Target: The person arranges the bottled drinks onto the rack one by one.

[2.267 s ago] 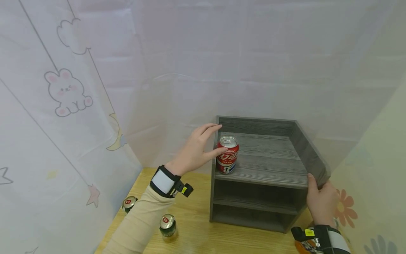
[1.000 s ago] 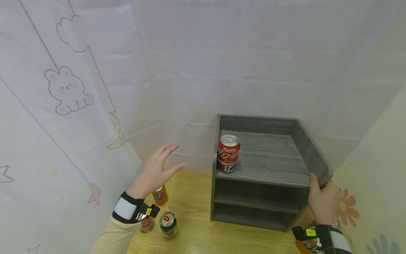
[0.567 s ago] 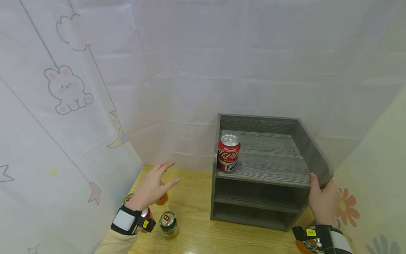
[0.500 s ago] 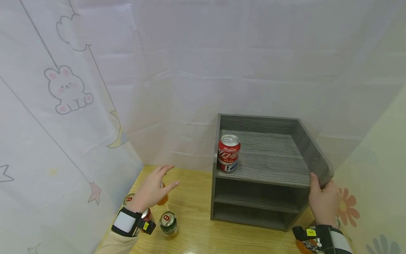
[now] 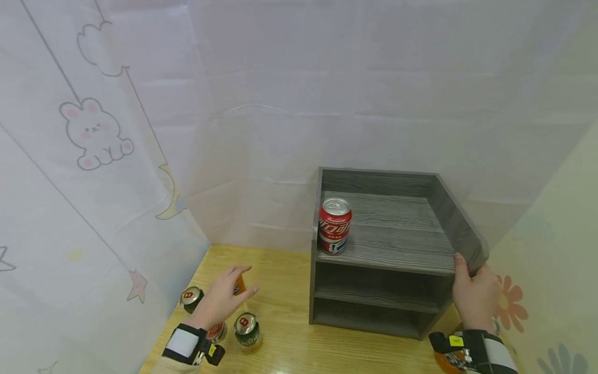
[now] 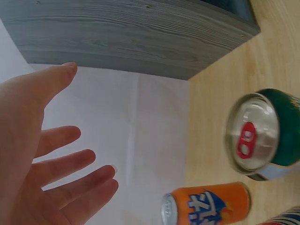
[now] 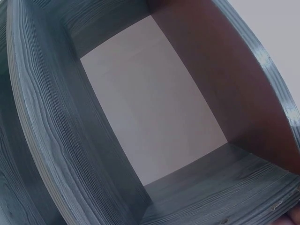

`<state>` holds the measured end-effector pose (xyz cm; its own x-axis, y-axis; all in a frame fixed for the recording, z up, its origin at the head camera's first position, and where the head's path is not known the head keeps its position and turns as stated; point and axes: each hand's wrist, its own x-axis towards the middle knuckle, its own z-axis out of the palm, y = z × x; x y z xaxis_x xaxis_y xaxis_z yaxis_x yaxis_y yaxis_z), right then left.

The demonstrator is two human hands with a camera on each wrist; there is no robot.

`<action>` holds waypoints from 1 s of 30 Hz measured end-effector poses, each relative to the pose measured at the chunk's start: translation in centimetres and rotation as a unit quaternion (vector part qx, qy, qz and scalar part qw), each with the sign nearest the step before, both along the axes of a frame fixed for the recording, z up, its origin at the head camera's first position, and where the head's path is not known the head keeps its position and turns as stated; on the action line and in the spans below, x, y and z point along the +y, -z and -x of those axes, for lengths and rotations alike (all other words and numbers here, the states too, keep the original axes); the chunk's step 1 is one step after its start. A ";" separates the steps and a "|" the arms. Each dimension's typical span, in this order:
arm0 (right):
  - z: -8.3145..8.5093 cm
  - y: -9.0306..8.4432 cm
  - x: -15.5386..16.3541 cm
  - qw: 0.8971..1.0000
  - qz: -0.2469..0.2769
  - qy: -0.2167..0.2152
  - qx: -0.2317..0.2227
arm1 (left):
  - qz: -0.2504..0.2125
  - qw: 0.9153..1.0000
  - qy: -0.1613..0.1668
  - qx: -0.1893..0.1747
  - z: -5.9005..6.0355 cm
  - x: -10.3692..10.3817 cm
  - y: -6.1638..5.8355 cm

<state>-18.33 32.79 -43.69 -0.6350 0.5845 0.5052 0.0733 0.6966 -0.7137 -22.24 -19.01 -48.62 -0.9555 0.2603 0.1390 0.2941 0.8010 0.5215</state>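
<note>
At lower left stands a green can (image 5: 191, 298), then the left hand (image 5: 222, 298), fingers spread and empty, partly hiding a striped can (image 5: 217, 332) and orange can (image 5: 240, 285); a second green can (image 5: 246, 329) follows. Right of centre, a grey shelf (image 5: 397, 234) bears a red can (image 5: 334, 228) on its top's left, the right hand (image 5: 476, 296) gripping its right side.

Left grip (image 5: 220, 300) near cans (image 5: 247, 333), right grip (image 5: 476, 293) holding gray shelf (image 5: 392, 231)
</note>
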 end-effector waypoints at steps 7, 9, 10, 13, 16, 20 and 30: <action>0.1 0.1 0.0 1.000 0.002 -0.001 -0.003 | -0.020 0.999 -0.011 -0.035 -0.8 -0.6 1.7; 0.1 0.0 0.0 1.000 0.004 0.001 -0.007 | -0.023 0.998 -0.014 -0.051 -1.0 -0.7 2.3; 0.1 0.0 0.0 1.000 0.005 0.002 -0.010 | -0.023 0.998 -0.013 -0.057 -1.1 -0.8 2.6; 0.1 0.0 0.0 1.000 0.009 0.003 -0.016 | -0.018 0.997 -0.011 -0.078 -1.4 -0.9 3.6; 0.1 0.0 0.0 1.000 0.015 0.003 -0.020 | -0.015 0.995 -0.004 -0.096 -1.7 -1.1 4.4; 0.1 -0.1 0.0 1.000 0.019 0.001 -0.019 | -0.024 0.991 0.000 -0.130 -1.9 -1.2 5.5; 0.0 0.0 0.1 1.000 0.007 0.002 -0.011 | -0.031 0.987 0.040 -0.154 -2.2 -1.2 8.1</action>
